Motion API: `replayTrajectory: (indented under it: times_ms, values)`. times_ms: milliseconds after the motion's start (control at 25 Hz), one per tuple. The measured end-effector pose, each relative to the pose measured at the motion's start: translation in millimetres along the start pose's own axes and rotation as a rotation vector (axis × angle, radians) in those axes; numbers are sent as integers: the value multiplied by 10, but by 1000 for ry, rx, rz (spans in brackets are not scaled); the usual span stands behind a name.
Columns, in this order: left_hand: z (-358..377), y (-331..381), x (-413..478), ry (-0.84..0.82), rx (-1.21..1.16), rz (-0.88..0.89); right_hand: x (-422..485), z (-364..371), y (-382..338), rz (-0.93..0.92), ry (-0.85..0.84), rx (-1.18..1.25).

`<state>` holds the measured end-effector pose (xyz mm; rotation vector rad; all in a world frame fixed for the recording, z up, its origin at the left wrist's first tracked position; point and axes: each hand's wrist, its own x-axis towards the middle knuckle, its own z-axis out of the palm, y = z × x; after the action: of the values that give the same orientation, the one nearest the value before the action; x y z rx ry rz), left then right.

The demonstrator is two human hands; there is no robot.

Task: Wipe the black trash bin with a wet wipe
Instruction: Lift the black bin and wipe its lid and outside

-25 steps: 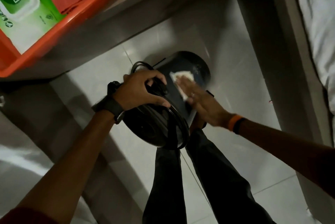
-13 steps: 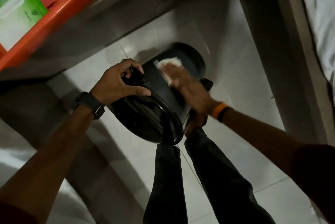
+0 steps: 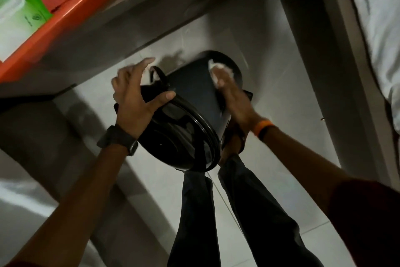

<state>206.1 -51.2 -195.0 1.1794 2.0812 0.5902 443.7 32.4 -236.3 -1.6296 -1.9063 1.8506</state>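
The black trash bin [image 3: 192, 91] stands tilted on the tiled floor, its glossy lid [image 3: 179, 139] turned towards me. My left hand [image 3: 135, 98] grips the bin's top edge by the lid hinge and handle. My right hand [image 3: 234, 98] lies flat on the bin's side wall and presses a white wet wipe [image 3: 220, 70] against it near the bin's base. Part of the wipe is hidden under my fingers.
An orange basket [image 3: 62, 20] with a green pack of wipes [image 3: 20, 9] and a red cloth sits on a grey surface at the upper left. A bed with white sheets [image 3: 376, 24] runs along the right. My legs in dark trousers [image 3: 242, 212] stand below the bin.
My right hand has slid the wipe along the bin's side away from me, towards the base. My left hand has kept its grip at the lid while the view shifted slightly.
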Motion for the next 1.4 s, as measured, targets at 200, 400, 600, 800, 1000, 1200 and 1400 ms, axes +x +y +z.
replayTrajectory:
  times_ms: [200, 400, 600, 800, 1000, 1200, 1400]
  values:
    - [496, 483, -136, 190, 197, 655, 671, -165, 43, 215, 6, -87]
    - [401, 617, 117, 125, 413, 478, -403, 162, -106, -177, -142, 226]
    - [317, 544, 65, 39, 224, 177, -142, 7, 213, -126, 16, -74]
    - [363, 462, 51, 49, 27, -44, -236, 2, 161, -69, -83, -61]
    - [310, 360, 205, 90, -14, -59, -309, 93, 161, -298, -160, -67]
    - [351, 462, 239, 48, 16, 134, 687, -233, 183, 277, -100, -188]
    - [283, 391, 484, 21, -28, -81, -154, 7, -126, -72, -60, 209]
